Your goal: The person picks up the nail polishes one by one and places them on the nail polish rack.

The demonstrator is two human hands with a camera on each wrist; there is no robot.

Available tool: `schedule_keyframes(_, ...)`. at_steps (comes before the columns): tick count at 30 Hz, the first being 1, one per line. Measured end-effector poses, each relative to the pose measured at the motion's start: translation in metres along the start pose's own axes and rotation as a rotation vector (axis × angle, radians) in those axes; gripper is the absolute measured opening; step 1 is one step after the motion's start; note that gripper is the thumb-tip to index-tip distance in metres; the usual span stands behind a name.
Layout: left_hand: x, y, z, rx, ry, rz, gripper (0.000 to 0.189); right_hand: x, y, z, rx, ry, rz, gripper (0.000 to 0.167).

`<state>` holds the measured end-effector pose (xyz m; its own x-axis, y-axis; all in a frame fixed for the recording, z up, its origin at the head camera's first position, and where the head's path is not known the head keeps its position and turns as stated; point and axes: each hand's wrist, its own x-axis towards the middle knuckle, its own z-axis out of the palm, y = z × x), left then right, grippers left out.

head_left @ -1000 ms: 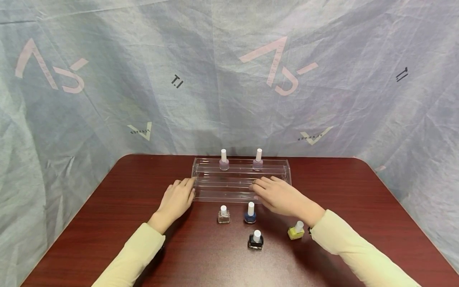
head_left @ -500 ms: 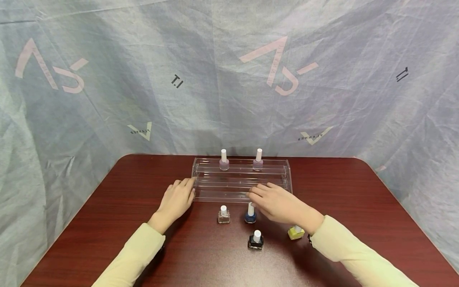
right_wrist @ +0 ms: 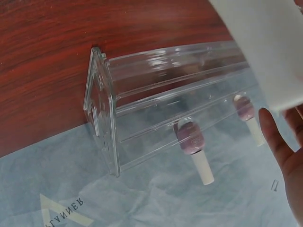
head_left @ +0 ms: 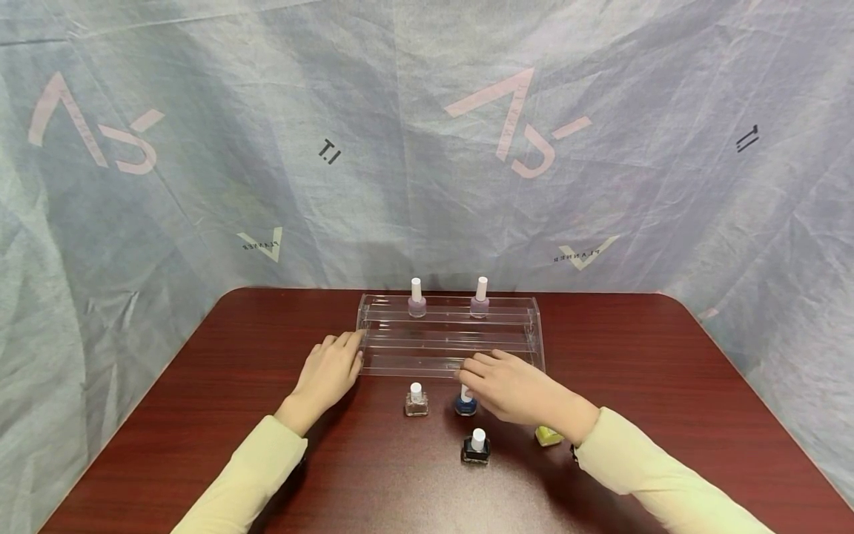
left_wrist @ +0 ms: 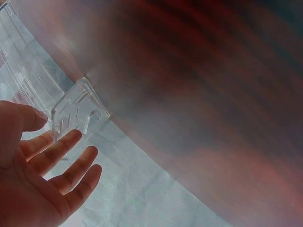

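The right hand (head_left: pixel 507 387) has come back from over the front step of the clear rack (head_left: pixel 420 363) and is now at the blue bottle (head_left: pixel 465 406). Its fingers cover part of the white cap (head_left: pixel 465 393), which one second ago was fully visible. Whether they already pinch it, I cannot tell, because the back of the hand hides the thumb and the right wrist view does not show the contact. The blue bottle stands upright on the table (head_left: pixel 373 475), in front of the rack, so I judge that the work is now with this bottle and that it is not yet lifted.

The left hand (head_left: pixel 330 371) has stayed at the rack's left end, its fingers extended and relaxed.

Farther out, the glitter bottle (head_left: pixel 416 405) and the black bottle (head_left: pixel 476 449) have not moved. The forearm now hides more of the yellow bottle (head_left: pixel 548 437). Two lilac bottles (head_left: pixel 416 305) remain on the back step.
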<state>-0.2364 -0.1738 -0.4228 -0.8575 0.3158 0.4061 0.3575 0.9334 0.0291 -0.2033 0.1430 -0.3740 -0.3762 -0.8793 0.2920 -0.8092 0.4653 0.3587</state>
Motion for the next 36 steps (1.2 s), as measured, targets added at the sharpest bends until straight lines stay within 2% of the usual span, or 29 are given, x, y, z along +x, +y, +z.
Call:
schedule_keyframes(5, -0.0006, -0.0001, -0.0004, 0.001, -0.004, -0.003, 0.039, 0.0003, -0.0021, 0.0025, -0.023, -0.017, -0.02, 0.028)
schedule_keyframes(13, -0.0003, 0.0008, -0.0009, -0.007, -0.003, -0.004, 0.039, 0.0012, -0.0039, 0.0029, -0.045, -0.038, -0.028, 0.023)
schedule_keyframes(22, 0.0, 0.0017, -0.0015, -0.006, 0.015, -0.004, 0.039, 0.0026, -0.0043, 0.003, -0.029, -0.037, -0.034, 0.02)
schedule_keyframes(28, -0.0002, 0.0037, -0.0047, -0.021, 0.0, -0.012, 0.039, 0.0035, -0.0048, 0.0029, -0.008, -0.012, -0.031, 0.019)
schedule_keyframes(36, -0.0007, 0.0038, -0.0055, -0.017, -0.01, -0.012, 0.039, 0.0041, -0.0039, 0.001, 0.006, -0.024, -0.026, 0.02)
